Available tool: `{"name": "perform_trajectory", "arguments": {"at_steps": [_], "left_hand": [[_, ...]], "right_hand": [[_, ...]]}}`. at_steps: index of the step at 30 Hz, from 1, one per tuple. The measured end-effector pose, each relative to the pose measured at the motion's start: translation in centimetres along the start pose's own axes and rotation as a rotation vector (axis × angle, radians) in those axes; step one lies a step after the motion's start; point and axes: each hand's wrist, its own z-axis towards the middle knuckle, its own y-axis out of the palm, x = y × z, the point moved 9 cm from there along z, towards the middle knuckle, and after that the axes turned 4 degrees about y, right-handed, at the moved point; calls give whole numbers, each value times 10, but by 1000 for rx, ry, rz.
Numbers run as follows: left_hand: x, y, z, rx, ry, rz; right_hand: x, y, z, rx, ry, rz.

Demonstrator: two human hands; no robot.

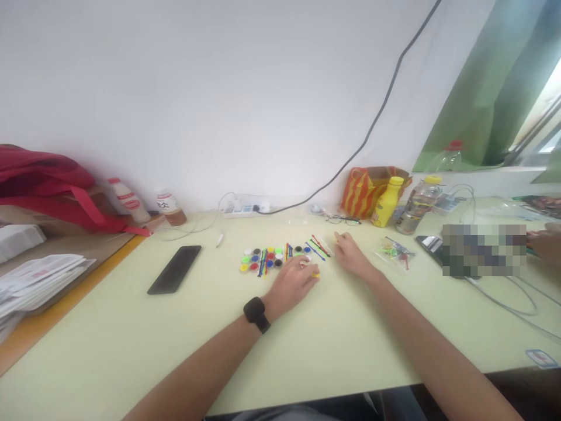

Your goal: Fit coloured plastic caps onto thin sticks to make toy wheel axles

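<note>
In the head view, the block of coloured discs (pixel 271 256) lies on the pale table (pixel 205 333), with small arrow-shaped sticks (pixel 262 262) set across it. The left hand (pixel 293 280), below a black watch (pixel 255 310), covers the block's near right corner. Its fingers are bent, with something small and yellow at the fingertips; whether they grip it cannot be told. The right hand (pixel 349 252) is just right of the block, index finger reaching forward and the others curled; a yellow spot shows at its tip, too small to tell if anything is held. Between this hand and the block lie more loose arrows (pixel 321 246).

Left of the block, a wide strip of tabletop runs to a black phone (pixel 174 269), then to the table's orange edge (pixel 65 304). In front of the block, open surface extends under both forearms to the near edge. Behind it, a narrower band ends at a power strip (pixel 245 209) along the wall. Right of the block, past the right hand, a clear bag of small pieces (pixel 394 253) bounds the room sideways; farther right is another person's hand (pixel 547 241).
</note>
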Motion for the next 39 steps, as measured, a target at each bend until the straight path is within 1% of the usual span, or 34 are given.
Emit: {"name": "perform_trajectory", "arguments": {"at_steps": [3, 7, 12, 14, 16, 20, 22, 24, 25, 27, 30, 34, 39], "left_hand": [[-5, 2, 2, -29, 23, 71], [-1, 0, 1, -35, 47, 132], [5, 2, -4, -56, 75, 174], [5, 5, -5, -77, 86, 192], [1, 7, -2, -83, 82, 209], [-8, 9, 11, -48, 65, 245], [-14, 14, 18, -45, 56, 260], [-20, 18, 21, -47, 41, 267], [-21, 19, 21, -48, 38, 269], [-23, 20, 20, -44, 43, 273], [-21, 18, 17, -38, 49, 282], [-21, 17, 15, -38, 23, 304], [-22, 17, 15, -33, 6, 344]], "right_hand": [[-2, 11, 2, -5, -15, 4], [-13, 19, -1, -17, -76, 2], [-35, 36, -11, -150, -232, -18], [-43, 36, -14, -171, -257, 28], [-50, 32, -15, -171, -246, 95], [-58, 27, -19, -199, -232, 171], [-55, 22, -18, -138, -212, 149], [-46, 16, -16, -56, -162, 110], [-41, 15, -15, -36, -136, 94], [-35, 16, -13, -58, -111, 75], [-33, 16, -9, -102, -117, 83], [-28, 13, -5, -68, -101, 134], [-24, 17, -4, -62, -100, 188]]}}
